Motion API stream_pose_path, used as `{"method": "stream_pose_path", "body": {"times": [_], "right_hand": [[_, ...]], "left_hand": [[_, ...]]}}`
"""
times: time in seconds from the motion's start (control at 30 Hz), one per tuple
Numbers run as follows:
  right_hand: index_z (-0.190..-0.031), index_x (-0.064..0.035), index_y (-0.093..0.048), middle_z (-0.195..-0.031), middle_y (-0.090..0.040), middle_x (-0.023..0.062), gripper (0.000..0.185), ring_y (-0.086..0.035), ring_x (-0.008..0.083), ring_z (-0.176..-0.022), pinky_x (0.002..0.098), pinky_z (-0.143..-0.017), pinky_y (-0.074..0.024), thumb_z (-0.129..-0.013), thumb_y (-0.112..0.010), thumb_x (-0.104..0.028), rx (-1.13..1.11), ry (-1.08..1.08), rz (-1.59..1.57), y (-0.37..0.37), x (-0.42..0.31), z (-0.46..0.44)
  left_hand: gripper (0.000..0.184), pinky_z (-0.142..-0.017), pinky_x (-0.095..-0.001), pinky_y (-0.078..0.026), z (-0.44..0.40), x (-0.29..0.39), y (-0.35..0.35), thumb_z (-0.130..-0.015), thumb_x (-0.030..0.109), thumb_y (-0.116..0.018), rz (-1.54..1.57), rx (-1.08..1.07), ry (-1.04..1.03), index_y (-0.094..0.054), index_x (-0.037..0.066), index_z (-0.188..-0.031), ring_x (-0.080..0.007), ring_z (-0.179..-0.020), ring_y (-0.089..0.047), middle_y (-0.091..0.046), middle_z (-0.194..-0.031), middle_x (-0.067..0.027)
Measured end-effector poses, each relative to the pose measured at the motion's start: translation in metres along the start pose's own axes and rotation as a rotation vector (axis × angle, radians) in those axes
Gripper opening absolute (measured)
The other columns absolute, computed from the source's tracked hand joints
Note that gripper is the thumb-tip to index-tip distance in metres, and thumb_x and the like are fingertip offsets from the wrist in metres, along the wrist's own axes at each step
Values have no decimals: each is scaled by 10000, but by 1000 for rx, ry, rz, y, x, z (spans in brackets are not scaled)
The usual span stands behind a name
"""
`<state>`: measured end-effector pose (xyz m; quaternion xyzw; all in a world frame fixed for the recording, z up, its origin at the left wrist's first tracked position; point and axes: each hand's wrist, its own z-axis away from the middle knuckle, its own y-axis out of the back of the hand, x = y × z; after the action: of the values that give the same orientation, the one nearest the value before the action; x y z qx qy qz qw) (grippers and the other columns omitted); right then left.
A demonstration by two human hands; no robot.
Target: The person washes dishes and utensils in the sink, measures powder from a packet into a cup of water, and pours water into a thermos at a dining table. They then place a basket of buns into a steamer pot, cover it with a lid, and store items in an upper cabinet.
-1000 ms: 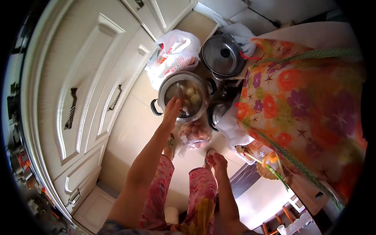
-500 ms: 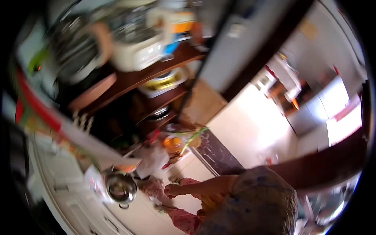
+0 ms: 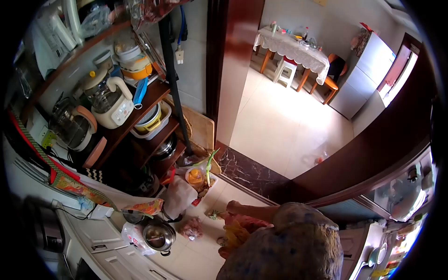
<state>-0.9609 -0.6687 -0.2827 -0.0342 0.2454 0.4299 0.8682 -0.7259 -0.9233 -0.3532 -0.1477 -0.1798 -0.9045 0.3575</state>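
Observation:
My right hand (image 3: 234, 206) reaches out to the left from a patterned sleeve (image 3: 305, 224). Its fingers look curled in, and nothing shows sticking out of them. Below the forearm, red cloth (image 3: 249, 221) and yellow-orange cloth (image 3: 235, 235) are partly covered by the sleeve. My left hand is out of sight. On the floor left of my right hand lies a plastic bag with reddish contents (image 3: 191, 228). A steel pot (image 3: 158, 236) stands beyond it, beside a white plastic bag (image 3: 135, 235).
Wooden shelves (image 3: 156, 93) hold a cream electric kettle (image 3: 109, 105) and a second glass kettle (image 3: 72, 126). An orange-filled jug (image 3: 195, 177) stands low by a marble threshold (image 3: 252, 170). Through the doorway are a cloth-covered table (image 3: 294, 44), a white stool (image 3: 284, 72) and a fridge (image 3: 368, 70).
The view has turned and steadied, with less blur. The shelves and doorway sit more upright, and more of the far room shows. My right hand appears farther right and higher.

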Motion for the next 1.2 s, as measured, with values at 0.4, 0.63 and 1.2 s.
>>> {"method": "stream_pose_path", "body": {"times": [0.4,0.63,1.2], "right_hand": [[-787,-81,-572,-737,-602,75,226,-607,209,-616,359,-526,-463,-711,-633,-285,161,787,451,-34,28,53],[-725,-28,-559,-725,-605,127,231,-610,241,-596,359,-519,-502,-796,-521,-245,-361,670,445,-17,18,37],[-893,-18,-517,-676,-563,78,101,-597,201,-569,291,-466,-474,-824,-509,-93,-773,352,800,-132,-112,5]], "left_hand": [[287,-499,-390,-349,57,-128,110,-856,402,-491,152,207,172,-572,143,-949,-151,-724,-588,-620,-826,-25],[312,-414,-360,-366,136,-233,106,-802,401,-561,427,403,41,-612,98,-749,-188,-603,-539,-617,-790,-53],[257,-614,-340,-491,327,-350,-129,-700,302,-644,1247,1002,718,-680,94,-847,-204,-710,-625,-641,-742,-76]]}}
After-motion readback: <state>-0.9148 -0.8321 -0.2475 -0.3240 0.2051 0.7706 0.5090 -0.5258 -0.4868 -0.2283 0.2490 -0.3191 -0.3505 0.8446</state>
